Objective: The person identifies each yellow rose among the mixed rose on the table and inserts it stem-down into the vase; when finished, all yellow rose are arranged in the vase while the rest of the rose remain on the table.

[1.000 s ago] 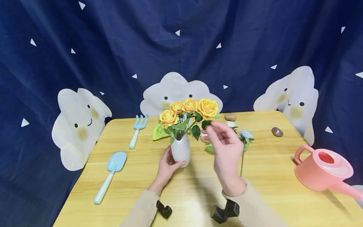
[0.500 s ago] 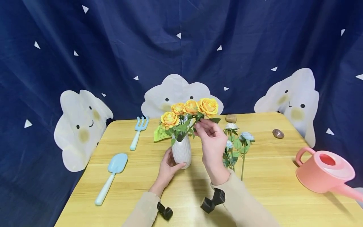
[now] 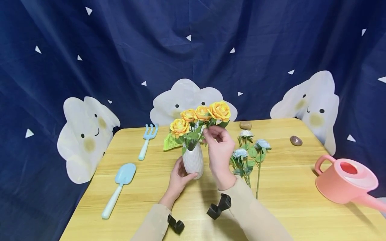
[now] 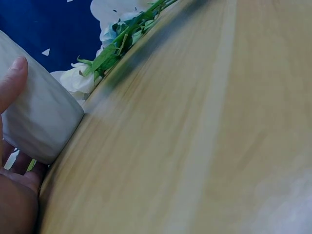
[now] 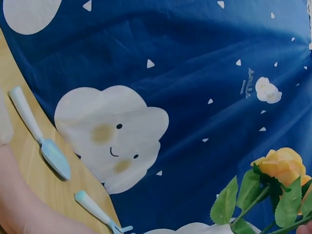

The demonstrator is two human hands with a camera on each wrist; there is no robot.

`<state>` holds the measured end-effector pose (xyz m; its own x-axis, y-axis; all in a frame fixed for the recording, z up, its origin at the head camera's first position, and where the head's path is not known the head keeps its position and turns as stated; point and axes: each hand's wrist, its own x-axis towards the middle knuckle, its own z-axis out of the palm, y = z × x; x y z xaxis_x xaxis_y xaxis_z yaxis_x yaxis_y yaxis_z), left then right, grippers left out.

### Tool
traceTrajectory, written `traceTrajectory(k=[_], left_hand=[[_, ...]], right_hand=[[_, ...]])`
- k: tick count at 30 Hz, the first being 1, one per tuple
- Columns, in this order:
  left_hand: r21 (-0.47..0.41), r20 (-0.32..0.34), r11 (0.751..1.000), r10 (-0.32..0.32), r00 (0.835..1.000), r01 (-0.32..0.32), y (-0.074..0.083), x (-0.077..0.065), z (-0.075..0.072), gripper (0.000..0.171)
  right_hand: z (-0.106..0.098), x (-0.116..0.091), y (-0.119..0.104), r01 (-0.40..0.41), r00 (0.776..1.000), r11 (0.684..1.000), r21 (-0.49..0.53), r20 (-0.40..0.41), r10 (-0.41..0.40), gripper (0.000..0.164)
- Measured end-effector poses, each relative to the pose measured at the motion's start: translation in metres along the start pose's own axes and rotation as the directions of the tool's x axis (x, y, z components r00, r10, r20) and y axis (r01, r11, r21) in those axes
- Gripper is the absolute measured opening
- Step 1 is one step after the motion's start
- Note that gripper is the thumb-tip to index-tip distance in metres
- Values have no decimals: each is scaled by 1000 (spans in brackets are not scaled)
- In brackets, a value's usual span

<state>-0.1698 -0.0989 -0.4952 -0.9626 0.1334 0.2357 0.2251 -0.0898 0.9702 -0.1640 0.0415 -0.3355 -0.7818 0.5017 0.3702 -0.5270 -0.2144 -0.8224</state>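
Note:
In the head view a white textured vase [image 3: 193, 162] stands upright mid-table, holding several yellow roses [image 3: 202, 113]. My left hand [image 3: 178, 179] grips the lower part of the vase, the thumb across its front; the left wrist view shows the vase wall [image 4: 41, 105] beside that thumb. My right hand [image 3: 220, 150] is raised right of the vase, thumb and fingers pinching the stem just below the largest rose [image 3: 220, 111]. In the right wrist view, yellow petals [image 5: 280, 165] and green leaves [image 5: 248, 187] show at the lower right. The stems inside the vase are hidden.
Pale blue and white roses [image 3: 240, 153] lie right of my right hand. At far right stands a pink watering can [image 3: 340, 182]. A blue trowel [image 3: 125, 174] and hand fork [image 3: 147, 135] lie left. Two stones, one tan [image 3: 245, 125] and one dark [image 3: 296, 140], and a green packet [image 3: 171, 142] sit farther back.
My right hand has moved left and in toward the vase, onto the stem under the largest rose, uncovering the blue and white roses. My left hand has stayed on the vase.

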Motion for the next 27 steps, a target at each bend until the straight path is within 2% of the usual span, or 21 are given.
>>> traceTrajectory(k=[8, 17, 21, 24, 25, 27], left_hand=[[5, 0, 1000, -5, 1000, 5, 0, 0, -2, 78], [-34, -11, 999, -17, 1000, 17, -2, 0, -2, 77], [-28, -9, 999, -19, 1000, 19, -2, 0, -1, 77], [-31, -5, 999, -21, 1000, 21, -3, 2, 0, 77], [-34, -5, 999, -23, 1000, 22, -3, 2, 0, 77], [-33, -6, 999, -26, 1000, 26, -2, 2, 1, 78]], right_hand=[[-2, -6, 11, -46, 999, 998, -47, 25, 47, 13], [-7, -16, 30, -101, 986, 989, -111, 118, 114, 13], [-12, -19, 17, -91, 978, 981, -174, 172, 121, 14], [-22, -22, 3, -113, 953, 963, -243, 249, 175, 13], [-29, -22, 3, -126, 938, 954, -273, 279, 204, 12], [-46, -20, 8, -173, 895, 929, -328, 341, 287, 12]])
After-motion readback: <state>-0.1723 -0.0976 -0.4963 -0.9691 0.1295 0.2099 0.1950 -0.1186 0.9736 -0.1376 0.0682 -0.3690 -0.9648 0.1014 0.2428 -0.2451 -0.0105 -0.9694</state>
